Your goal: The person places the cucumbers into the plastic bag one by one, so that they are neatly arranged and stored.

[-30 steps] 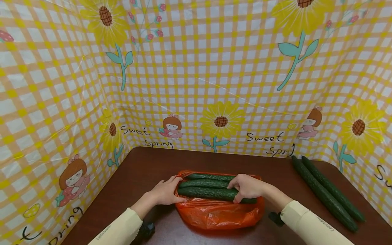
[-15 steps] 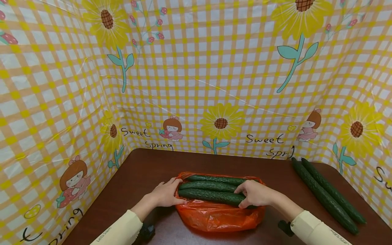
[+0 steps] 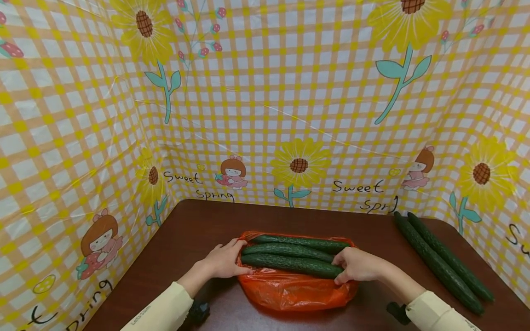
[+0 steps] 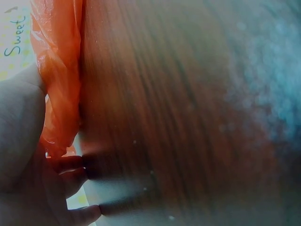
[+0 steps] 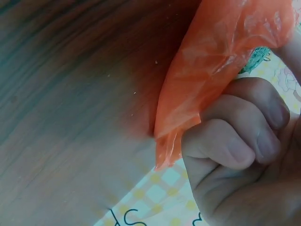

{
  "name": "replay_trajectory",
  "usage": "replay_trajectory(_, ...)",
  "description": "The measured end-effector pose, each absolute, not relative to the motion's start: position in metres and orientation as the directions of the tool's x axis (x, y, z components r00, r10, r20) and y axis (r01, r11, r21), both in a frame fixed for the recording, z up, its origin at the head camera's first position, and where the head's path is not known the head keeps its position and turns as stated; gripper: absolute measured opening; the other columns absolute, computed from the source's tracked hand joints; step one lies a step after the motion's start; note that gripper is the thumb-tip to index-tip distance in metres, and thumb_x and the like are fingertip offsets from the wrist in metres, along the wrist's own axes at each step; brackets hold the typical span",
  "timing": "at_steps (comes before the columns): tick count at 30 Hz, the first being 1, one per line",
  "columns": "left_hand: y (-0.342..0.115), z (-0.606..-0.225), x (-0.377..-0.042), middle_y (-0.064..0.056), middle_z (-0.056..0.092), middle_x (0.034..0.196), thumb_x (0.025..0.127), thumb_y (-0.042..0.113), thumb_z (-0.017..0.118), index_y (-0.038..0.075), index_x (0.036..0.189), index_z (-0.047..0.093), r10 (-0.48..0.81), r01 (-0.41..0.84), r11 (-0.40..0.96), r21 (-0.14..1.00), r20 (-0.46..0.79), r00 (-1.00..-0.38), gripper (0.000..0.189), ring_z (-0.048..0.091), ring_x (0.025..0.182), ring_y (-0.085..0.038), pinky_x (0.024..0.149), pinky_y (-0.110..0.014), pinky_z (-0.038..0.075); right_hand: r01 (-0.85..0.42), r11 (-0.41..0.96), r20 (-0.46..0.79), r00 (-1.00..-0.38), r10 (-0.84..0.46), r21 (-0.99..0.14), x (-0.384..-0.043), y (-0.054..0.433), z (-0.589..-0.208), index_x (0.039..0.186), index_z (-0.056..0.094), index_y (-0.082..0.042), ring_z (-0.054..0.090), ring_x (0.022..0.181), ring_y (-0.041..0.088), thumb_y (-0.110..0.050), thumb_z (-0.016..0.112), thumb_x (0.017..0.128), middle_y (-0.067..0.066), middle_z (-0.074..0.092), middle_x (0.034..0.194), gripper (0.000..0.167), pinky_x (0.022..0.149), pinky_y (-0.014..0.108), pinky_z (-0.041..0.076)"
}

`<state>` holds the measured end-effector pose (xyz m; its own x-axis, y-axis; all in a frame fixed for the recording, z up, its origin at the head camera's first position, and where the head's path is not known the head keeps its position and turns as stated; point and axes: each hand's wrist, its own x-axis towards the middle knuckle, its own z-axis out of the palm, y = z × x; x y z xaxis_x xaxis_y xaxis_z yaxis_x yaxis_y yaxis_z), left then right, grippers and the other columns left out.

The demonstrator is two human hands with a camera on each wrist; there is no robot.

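Observation:
Three long dark green cucumbers lie side by side in the mouth of an orange-red plastic bag (image 3: 298,294), seen in the head view. My left hand (image 3: 223,259) is at the bag's left end, its thumb and index finger spread over the rim. In the left wrist view its thumb passes behind the bag wall, while other fingertips reach down to the table. My right hand (image 3: 360,265) pinches the right end of the nearest cucumber (image 3: 290,263), covering its tip. The right wrist view shows curled fingers (image 5: 235,146) beside the bag, with a bit of green cucumber (image 5: 256,59) behind it.
Two more cucumbers (image 3: 439,262) lie slanted along the right side of the brown table (image 3: 203,220). Checked cloth with sunflowers (image 3: 298,165) rises behind and on both sides. Dark wrist cameras (image 3: 199,312) sit under the sleeves.
My right hand has slid rightward along the nearest cucumber to its right end, uncovering more of the cucumbers. My left hand and the bag stay about where they were.

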<state>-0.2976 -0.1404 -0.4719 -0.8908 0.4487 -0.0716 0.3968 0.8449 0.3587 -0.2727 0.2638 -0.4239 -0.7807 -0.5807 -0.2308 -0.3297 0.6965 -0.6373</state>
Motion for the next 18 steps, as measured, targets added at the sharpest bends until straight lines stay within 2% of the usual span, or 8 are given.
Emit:
replay_trajectory(1,-0.1403,-0.472,-0.2975,-0.012,0.039,0.157,0.085,0.066,0.069,0.018,0.152,0.041,0.448,0.396,0.845,0.358,-0.071,-0.891,0.087,0.048,0.139,-0.033,0.117,-0.062,0.025,-0.323,0.687,-0.238,-0.772,-0.589,-0.651,-0.2723,0.265,-0.4235,0.123,0.066,0.01,0.027,0.05,0.007,-0.013,0.079,0.084,-0.007,0.036,0.057,0.047,0.054,0.024,0.03)
replay_trajectory(5,-0.1398,-0.4713,-0.297,-0.011,0.04,0.156,0.084,0.067,0.069,0.018,0.151,0.041,0.447,0.401,0.848,0.345,-0.06,-0.893,0.088,0.049,0.138,-0.034,0.116,-0.061,0.027,-0.324,0.663,-0.246,-0.749,-0.616,-0.674,-0.2709,0.2695,-0.4221,0.127,0.062,0.013,0.023,0.047,0.006,-0.005,0.074,0.087,-0.008,0.033,0.055,0.046,0.05,0.023,0.025)
replay_trajectory(13,-0.1395,-0.4723,-0.2975,-0.012,0.04,0.156,0.085,0.066,0.069,0.017,0.151,0.041,0.443,0.402,0.851,0.338,-0.051,-0.895,0.087,0.047,0.139,-0.032,0.116,-0.061,0.027,-0.341,0.689,-0.24,-0.763,-0.6,-0.64,-0.2731,0.2736,-0.4242,0.122,0.066,0.01,0.022,0.05,0.007,-0.016,0.073,0.093,-0.007,0.032,0.058,0.039,0.052,0.026,0.025)
replay_trajectory(16,-0.1394,-0.473,-0.2979,-0.012,0.041,0.156,0.084,0.066,0.069,0.017,0.151,0.041,0.442,0.402,0.851,0.338,-0.046,-0.896,0.087,0.046,0.14,-0.032,0.116,-0.061,0.027,-0.358,0.71,-0.23,-0.776,-0.587,-0.607,-0.273,0.2742,-0.4234,0.101,0.073,0.0,0.023,0.049,0.006,-0.02,0.072,0.094,-0.008,0.031,0.057,0.021,0.051,0.025,0.024)
replay_trajectory(18,-0.1394,-0.4733,-0.2974,-0.012,0.041,0.156,0.084,0.067,0.069,0.017,0.151,0.042,0.441,0.402,0.851,0.338,-0.043,-0.897,0.087,0.046,0.14,-0.032,0.116,-0.061,0.027,-0.376,0.726,-0.219,-0.785,-0.58,-0.576,-0.2726,0.2744,-0.4232,0.083,0.069,-0.008,0.023,0.049,0.006,-0.024,0.072,0.094,-0.009,0.03,0.057,0.02,0.051,0.025,0.023)
